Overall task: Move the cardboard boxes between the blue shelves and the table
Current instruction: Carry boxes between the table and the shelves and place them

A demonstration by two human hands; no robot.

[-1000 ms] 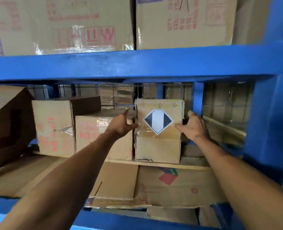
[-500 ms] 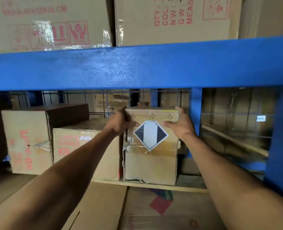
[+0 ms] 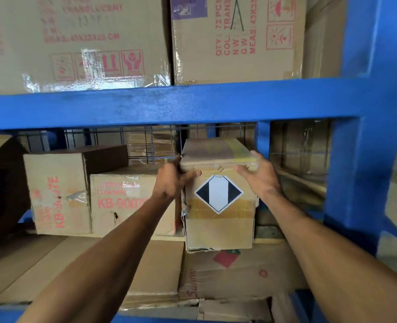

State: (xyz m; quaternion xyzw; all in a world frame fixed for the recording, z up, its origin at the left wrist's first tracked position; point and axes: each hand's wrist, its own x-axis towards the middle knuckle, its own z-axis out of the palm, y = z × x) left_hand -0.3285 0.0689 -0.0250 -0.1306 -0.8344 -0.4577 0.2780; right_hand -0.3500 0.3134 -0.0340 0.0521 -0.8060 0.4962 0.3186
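While it stands on the lower level of the blue shelves [image 3: 169, 106], the small diamond-label box [image 3: 218, 231] is gripped at both upper corners. The left hand [image 3: 169, 180] wraps the top left corner, thumb across the front and fingers round the side. The right hand [image 3: 260, 178] curls over the top right corner, thumb on the front face. The box sits just beside a KB-900 cleaner carton [image 3: 123, 206], with a taller carton [image 3: 55, 194] further left. Its lower front edge overlaps the flattened cardboard [image 3: 239, 273] lining the shelf; whether the base is lifted cannot be told. Two large cartons [image 3: 88, 43] fill the level above.
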